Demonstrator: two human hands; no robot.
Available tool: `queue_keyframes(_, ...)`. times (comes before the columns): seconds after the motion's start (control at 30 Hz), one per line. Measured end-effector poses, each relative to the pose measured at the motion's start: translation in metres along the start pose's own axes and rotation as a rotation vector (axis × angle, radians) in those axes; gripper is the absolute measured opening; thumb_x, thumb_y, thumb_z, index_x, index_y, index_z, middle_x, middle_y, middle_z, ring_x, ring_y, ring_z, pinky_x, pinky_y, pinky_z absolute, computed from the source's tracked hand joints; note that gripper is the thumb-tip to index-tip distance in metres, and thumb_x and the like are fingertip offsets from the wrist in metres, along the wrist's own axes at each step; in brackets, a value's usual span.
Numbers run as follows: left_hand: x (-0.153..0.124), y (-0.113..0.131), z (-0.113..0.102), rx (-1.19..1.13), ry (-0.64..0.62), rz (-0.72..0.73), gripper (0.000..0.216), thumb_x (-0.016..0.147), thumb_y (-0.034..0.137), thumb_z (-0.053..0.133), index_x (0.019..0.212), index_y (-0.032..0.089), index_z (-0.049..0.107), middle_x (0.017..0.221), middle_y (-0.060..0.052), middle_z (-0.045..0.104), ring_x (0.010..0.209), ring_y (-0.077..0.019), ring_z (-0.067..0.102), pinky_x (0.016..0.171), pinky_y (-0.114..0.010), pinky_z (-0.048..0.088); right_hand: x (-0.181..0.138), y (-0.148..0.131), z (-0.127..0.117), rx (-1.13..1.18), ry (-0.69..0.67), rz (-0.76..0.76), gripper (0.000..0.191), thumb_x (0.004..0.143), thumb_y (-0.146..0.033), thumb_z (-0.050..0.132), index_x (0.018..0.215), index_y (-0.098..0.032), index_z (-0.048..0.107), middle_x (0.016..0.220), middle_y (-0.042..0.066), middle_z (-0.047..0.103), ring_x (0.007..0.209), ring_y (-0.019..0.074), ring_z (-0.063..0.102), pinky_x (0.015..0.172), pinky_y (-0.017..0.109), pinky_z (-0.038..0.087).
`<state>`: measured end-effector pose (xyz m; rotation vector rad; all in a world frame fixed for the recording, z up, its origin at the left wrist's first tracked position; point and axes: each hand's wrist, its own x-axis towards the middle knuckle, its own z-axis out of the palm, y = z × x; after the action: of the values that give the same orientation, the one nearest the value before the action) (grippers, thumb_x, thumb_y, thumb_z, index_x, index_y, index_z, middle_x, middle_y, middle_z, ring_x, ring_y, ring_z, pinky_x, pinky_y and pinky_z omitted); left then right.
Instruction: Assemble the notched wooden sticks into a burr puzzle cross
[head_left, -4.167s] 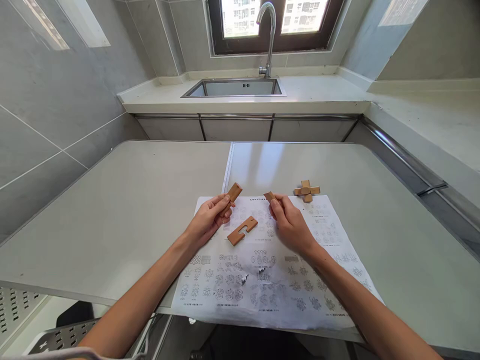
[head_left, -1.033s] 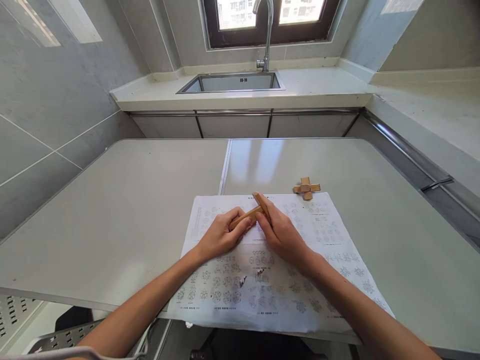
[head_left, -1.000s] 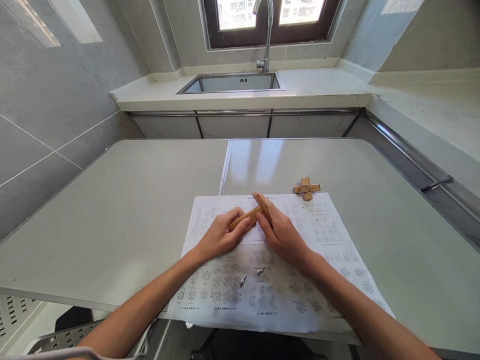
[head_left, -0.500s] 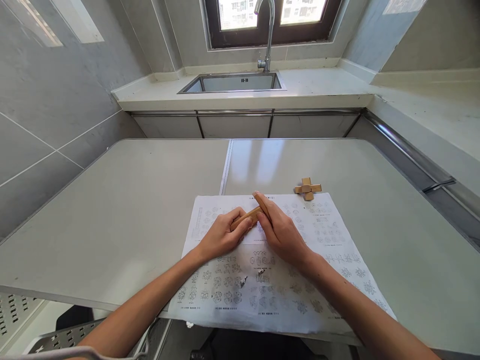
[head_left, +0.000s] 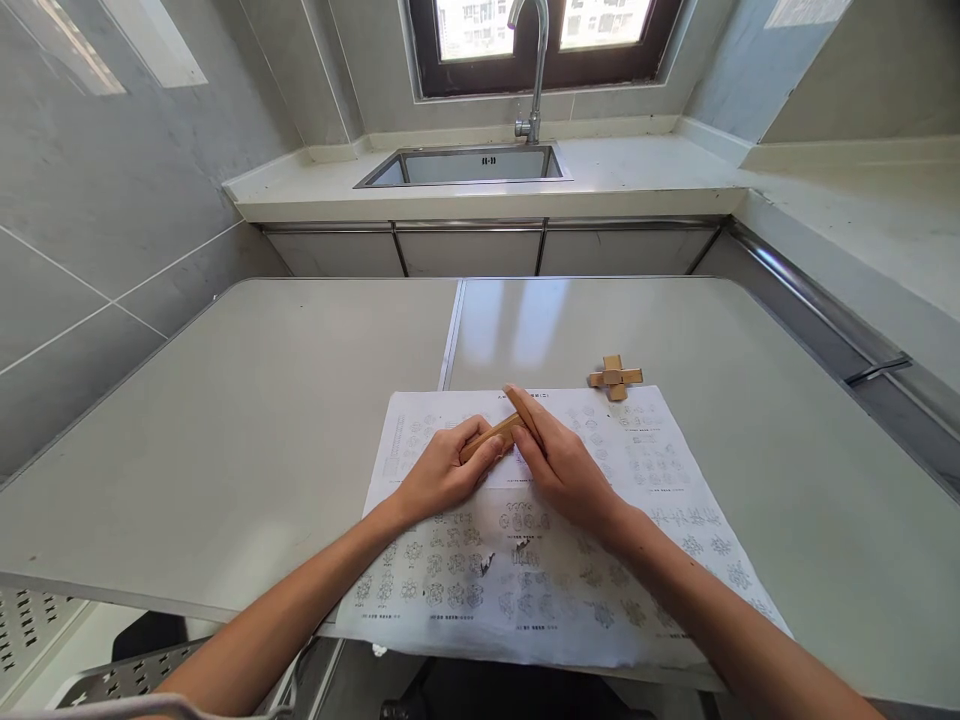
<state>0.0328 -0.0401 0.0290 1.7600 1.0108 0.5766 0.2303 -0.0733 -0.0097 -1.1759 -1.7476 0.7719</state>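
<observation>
My left hand [head_left: 451, 468] is closed around a light wooden puzzle piece [head_left: 491, 437], a long bar slanting up to the right. My right hand [head_left: 564, 462] grips a second wooden bar [head_left: 523, 408], which leans up to the left and meets the first one at its end. Fingers cover much of both bars, so their notches are hidden. Beneath both hands lies a large printed sheet [head_left: 517, 570] with rows of small line drawings and a couple of torn spots. Beyond its top right edge sits a cross-shaped wooden puzzle [head_left: 615, 377].
The pale table [head_left: 225, 420] has a seam down its middle. Behind it stand a counter with a steel sink [head_left: 480, 165] and a tall faucet [head_left: 538, 70]. A perforated metal chair [head_left: 127, 672] is at the lower left.
</observation>
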Motion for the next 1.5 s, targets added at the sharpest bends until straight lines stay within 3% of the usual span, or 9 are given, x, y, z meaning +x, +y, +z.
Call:
queue_keyframes(1.0, -0.0009, 0.0002, 0.0002, 0.011, -0.001, 0.021, 0.038, 0.103, 0.052, 0.052, 0.083, 0.020, 0.053, 0.068, 0.002, 0.058, 0.063, -0.0132, 0.049, 0.061, -0.027, 0.039, 0.0012, 0.0015, -0.0012, 0.018, -0.001, -0.001, 0.054, 0.111, -0.034, 0.039, 0.165, -0.026, 0.040, 0.162, 0.007, 0.052, 0.151, 0.0258, 0.049, 0.125, 0.048, 0.042)
queue_keyframes(1.3, 0.0000, -0.0040, 0.0004, 0.011, -0.015, 0.009, 0.037, 0.104, 0.051, 0.052, 0.083, 0.020, 0.052, 0.067, 0.003, 0.055, 0.060, -0.0118, 0.044, 0.058, -0.026, 0.034, -0.0010, -0.0060, 0.0024, 0.033, -0.052, 0.061, 0.059, 0.111, -0.035, 0.040, 0.169, -0.028, 0.029, 0.160, 0.009, 0.055, 0.140, 0.0272, 0.061, 0.114, 0.048, 0.052)
queue_keyframes(1.5, 0.0006, -0.0050, -0.0004, -0.001, -0.020, 0.011, 0.036, 0.104, 0.050, 0.052, 0.084, 0.020, 0.051, 0.068, 0.004, 0.056, 0.060, -0.0119, 0.045, 0.057, -0.026, 0.034, -0.0023, -0.0036, 0.0006, -0.071, -0.110, 0.050, 0.069, 0.111, -0.037, 0.039, 0.173, -0.034, 0.008, 0.163, 0.011, 0.050, 0.132, 0.0301, 0.066, 0.104, 0.050, 0.058)
